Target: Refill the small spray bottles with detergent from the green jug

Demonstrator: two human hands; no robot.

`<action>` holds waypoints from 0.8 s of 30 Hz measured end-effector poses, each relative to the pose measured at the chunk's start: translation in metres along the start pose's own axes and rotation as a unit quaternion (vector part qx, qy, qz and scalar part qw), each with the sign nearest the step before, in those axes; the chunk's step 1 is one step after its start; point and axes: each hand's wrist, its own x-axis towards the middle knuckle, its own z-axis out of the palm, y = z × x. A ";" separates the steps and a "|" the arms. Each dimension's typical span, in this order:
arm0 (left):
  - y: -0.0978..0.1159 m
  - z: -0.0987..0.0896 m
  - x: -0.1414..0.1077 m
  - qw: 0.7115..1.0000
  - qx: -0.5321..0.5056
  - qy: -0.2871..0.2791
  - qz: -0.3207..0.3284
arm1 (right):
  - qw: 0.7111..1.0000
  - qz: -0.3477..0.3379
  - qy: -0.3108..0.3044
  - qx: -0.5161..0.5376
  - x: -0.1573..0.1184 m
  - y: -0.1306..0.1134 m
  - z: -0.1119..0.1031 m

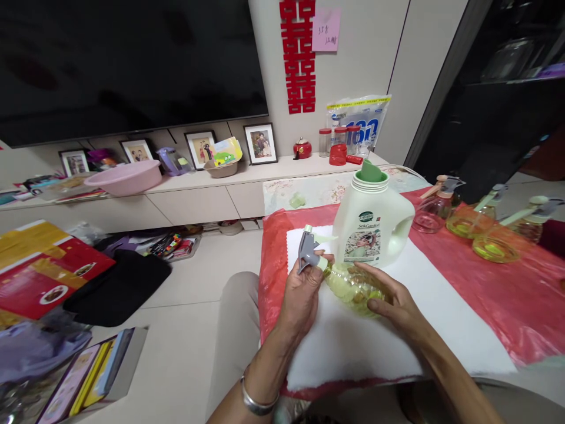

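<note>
Clearly, the spray bottle (353, 288) is near the middle of the frame, slightly right and below centre, held above a white cloth (348, 347). Its body is see-through yellow-green, rounded and patterned with glossy facets; the far details blur behind the plastic. A grey trigger (305, 250) and pale green nozzle parts top it. The bottle lies tilted, its head toward the upper left and its base toward the lower right.

Both hands are closed on it. The left hand (301, 291) reaches up from the bottom of the frame and grips the neck, thumb against the collar just below the trigger. A silver bangle (258, 403) circles that wrist. The right hand (397, 300) comes in from the lower right and cups the body near its base, thumb on the near side, fingers stretched along the upper side.

Just behind stands a pale green jug (375, 218), upright on the bench (280, 188); whether bottle and jug touch, I cannot tell.
</note>
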 end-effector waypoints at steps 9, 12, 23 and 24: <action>-0.004 0.005 -0.007 0.997 -0.057 -0.018 -0.040 | 0.991 0.013 -0.032 0.128 0.002 0.010 0.004; -0.005 0.005 -0.010 0.995 -0.078 -0.045 -0.052 | 0.979 0.022 -0.053 0.198 0.004 0.009 0.008; -0.012 0.006 -0.010 0.994 -0.076 0.056 -0.046 | 0.962 0.047 -0.028 0.269 0.000 -0.003 0.016; -0.013 0.005 -0.009 0.993 -0.082 0.071 -0.054 | 0.964 0.038 -0.036 0.259 -0.002 -0.005 0.016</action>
